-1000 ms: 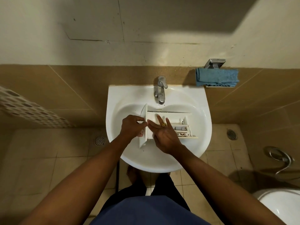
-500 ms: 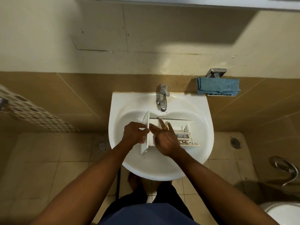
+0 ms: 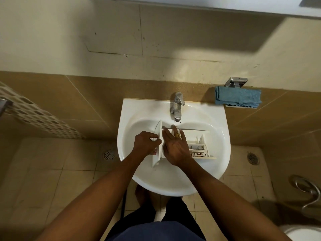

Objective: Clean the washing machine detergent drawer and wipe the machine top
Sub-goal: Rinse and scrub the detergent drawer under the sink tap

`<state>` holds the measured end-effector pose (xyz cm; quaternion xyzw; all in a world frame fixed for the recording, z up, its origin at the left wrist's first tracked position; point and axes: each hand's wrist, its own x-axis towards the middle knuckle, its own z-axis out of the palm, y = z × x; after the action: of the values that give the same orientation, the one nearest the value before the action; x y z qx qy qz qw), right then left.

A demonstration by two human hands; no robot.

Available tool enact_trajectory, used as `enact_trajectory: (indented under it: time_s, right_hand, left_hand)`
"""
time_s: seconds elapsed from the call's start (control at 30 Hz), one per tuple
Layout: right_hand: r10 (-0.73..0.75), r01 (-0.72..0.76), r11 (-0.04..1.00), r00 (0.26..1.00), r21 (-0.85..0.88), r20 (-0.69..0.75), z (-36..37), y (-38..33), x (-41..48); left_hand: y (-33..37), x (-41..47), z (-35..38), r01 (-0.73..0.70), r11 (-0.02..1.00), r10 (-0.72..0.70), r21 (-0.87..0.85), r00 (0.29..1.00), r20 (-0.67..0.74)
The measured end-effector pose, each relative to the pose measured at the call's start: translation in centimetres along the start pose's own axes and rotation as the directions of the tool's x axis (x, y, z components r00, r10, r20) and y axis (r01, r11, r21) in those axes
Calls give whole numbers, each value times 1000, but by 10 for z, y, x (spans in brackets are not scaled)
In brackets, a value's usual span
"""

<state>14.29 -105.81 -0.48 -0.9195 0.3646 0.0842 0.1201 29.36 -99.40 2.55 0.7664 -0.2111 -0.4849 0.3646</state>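
A white detergent drawer [image 3: 198, 148] lies across the bowl of a white sink [image 3: 217, 122], its front panel to the left. My left hand [image 3: 145, 142] is shut on that front panel. My right hand [image 3: 175, 146] lies flat inside the drawer's large left compartment, fingers spread, a ring on one finger. The small compartments at the right end stay uncovered. No water is visible at the tap [image 3: 177, 106]. The washing machine is out of view.
A blue cloth [image 3: 238, 100] rests on a wall holder right of the sink. A toilet [image 3: 305, 233] and hose [image 3: 311, 193] are at the lower right. A perforated basket [image 3: 31, 112] hangs at left. Floor drains [image 3: 109, 154] sit either side of the sink.
The camera tilted up, so the sink sits lower in view. My right hand has slid a little deeper into the drawer's left compartment. My left hand keeps its grip.
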Motion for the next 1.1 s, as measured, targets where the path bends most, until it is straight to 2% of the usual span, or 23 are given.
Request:
enact_trajectory:
  time_s: [0.17,0.3,0.43,0.53,0.6,0.7,0.77,0.83,0.93,1.0,1.03,1.07,1.1]
  right_hand:
    - [54,-54,999,998,-6,31,-6,-9,18]
    - [60,-59,998,997,10,-40,4,13,-1]
    - [167,-166,985,986,46,-26,4,52,-14]
    - [241,-242,969,970,44,12,-5,47,-7]
    - [191,-189,978,982,92,-13,-5,25,3]
    - [25,-15,972,999,235,-42,1,2,12]
    - [31,-8,957,997,290,-76,-1,13,9]
    - [151,-109,948,981,298,-121,-6,36,2]
    - [396,-351,871,915,345,-70,-22,65,1]
    - [457,-391,842,883,373,-106,-34,68,16]
    - [498,-395,796,858,458,-126,-41,65,26]
    - [568,-383,677,815,629,-115,-49,60,37]
    - [637,-343,450,771,824,-26,-54,55,48]
  left_hand:
    - [-2,2,1,12,1000,-12,-10,1000,-6]
    - [-3,2,2,2,1000,-2,-3,1000,-8]
    - [-1,2,6,-26,999,27,34,999,-38]
    - [0,1,6,-50,996,54,72,998,-43]
    - [0,2,6,-44,997,46,70,998,-40]
    - [0,3,5,-33,998,35,60,999,-25]
    - [-1,3,3,-25,999,26,43,999,-19]
    - [-2,4,2,-10,1000,10,28,1000,-15]
    - [-4,6,2,-3,1000,3,-1,1000,2]
    - [-5,6,1,-1,1000,2,-14,1000,19]
    - [-5,6,0,4,1000,-3,-30,1000,29]
    - [-4,6,-1,11,999,-9,-41,999,39]
    - [-4,6,-2,17,999,-15,-44,999,48]
